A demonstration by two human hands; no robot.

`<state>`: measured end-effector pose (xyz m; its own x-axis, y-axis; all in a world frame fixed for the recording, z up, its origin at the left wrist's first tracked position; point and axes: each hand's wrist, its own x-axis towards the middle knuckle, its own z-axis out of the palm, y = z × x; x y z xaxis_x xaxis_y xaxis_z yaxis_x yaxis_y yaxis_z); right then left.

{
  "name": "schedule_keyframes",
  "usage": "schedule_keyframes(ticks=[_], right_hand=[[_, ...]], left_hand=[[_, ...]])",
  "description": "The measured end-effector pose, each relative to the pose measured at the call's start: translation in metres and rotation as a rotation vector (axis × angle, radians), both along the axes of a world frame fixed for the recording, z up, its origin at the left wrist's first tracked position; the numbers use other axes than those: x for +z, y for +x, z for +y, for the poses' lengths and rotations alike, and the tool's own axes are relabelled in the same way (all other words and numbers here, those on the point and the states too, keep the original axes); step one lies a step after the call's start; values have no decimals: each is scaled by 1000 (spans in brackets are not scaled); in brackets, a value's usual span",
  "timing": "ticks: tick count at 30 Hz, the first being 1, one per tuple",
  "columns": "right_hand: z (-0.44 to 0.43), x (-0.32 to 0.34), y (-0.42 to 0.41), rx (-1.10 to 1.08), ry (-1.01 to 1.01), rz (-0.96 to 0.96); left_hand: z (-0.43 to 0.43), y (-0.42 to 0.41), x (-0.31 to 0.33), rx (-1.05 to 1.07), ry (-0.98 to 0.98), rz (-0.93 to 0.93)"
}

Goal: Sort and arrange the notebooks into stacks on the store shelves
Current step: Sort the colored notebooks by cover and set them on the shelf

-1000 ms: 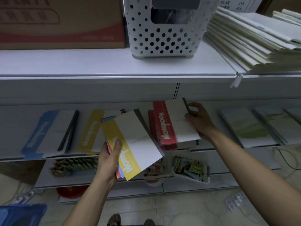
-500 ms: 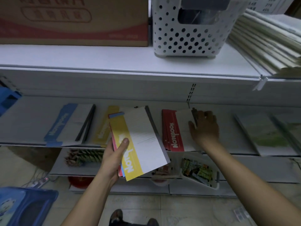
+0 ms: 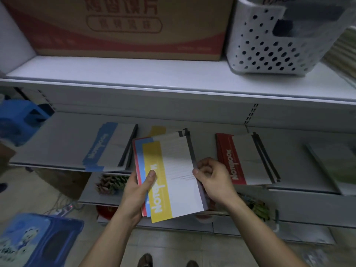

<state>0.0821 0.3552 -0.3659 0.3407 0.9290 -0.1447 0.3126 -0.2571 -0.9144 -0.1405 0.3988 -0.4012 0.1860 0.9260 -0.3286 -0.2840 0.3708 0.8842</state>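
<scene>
both forearms come in from 6 o'clock, palms turned inward. left hand (image 3: 136, 191) grips the left edge of a fanned bunch of notebooks, thumb flat on the yellow band of the top one and fingers underneath. right hand (image 3: 213, 180) pinches the right edge of that yellow-banded notebook (image 3: 173, 180), thumb on the cover and fingers curled behind the dark spine strip. the bunch sits between the two hands, held in the air in front of the middle shelf (image 3: 63, 139) and tilted slightly toward 1 o'clock; blue and red covers peek out at its left side. on the middle shelf, the blue-banded stack (image 3: 111, 147) lies at 10 o'clock from the bunch and the red-banded stack (image 3: 244, 158) at 3 o'clock, with a yellow cover (image 3: 159, 130) showing just behind the bunch at 12. green-covered notebooks (image 3: 335, 164) lie far out at 3 o'clock, blurred. on the upper shelf (image 3: 134, 76), a cardboard box (image 3: 125, 31) stands at 11 o'clock, contents hidden; a white perforated basket (image 3: 269, 47) at 1 o'clock holds something dark, cannot tell what.
</scene>
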Motion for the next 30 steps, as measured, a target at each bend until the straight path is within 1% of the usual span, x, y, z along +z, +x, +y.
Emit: schedule_keyframes(ticks=[6,8,11,13,15,17,19,22,25,27,29,30], right_hand=[[26,2,-37,99,-74,-20],[34,3,-44,88,-68,-33],[51,4,-38,-26,-25,-95],[69,1,-29,-116,-37,-120],[88,-5,-21,-219,-64,-71],[106,-11,-19,-262,-112,-35],[119,-19,-24,-254,-154,-110],[128,-27,-39,-233,-181,-360],[125,-29,-50,-276,-219,-556],[118,-27,-51,-351,-226,-589],[110,-23,-60,-418,-166,-509],[107,-22,-70,-417,-120,-446]], left_hand=[[25,-53,1,-16,17,18],[34,-72,-1,-10,9,33],[47,-99,-9,18,-20,32],[56,-117,-9,61,-17,40],[66,-136,-5,63,-8,63],[75,-152,-3,48,10,71],[84,-163,-3,40,14,67],[95,-172,-4,60,-7,64],[101,-175,-4,35,3,76],[102,-174,-5,12,12,83],[102,-171,-4,-2,24,83],[101,-168,-4,-9,23,77]])
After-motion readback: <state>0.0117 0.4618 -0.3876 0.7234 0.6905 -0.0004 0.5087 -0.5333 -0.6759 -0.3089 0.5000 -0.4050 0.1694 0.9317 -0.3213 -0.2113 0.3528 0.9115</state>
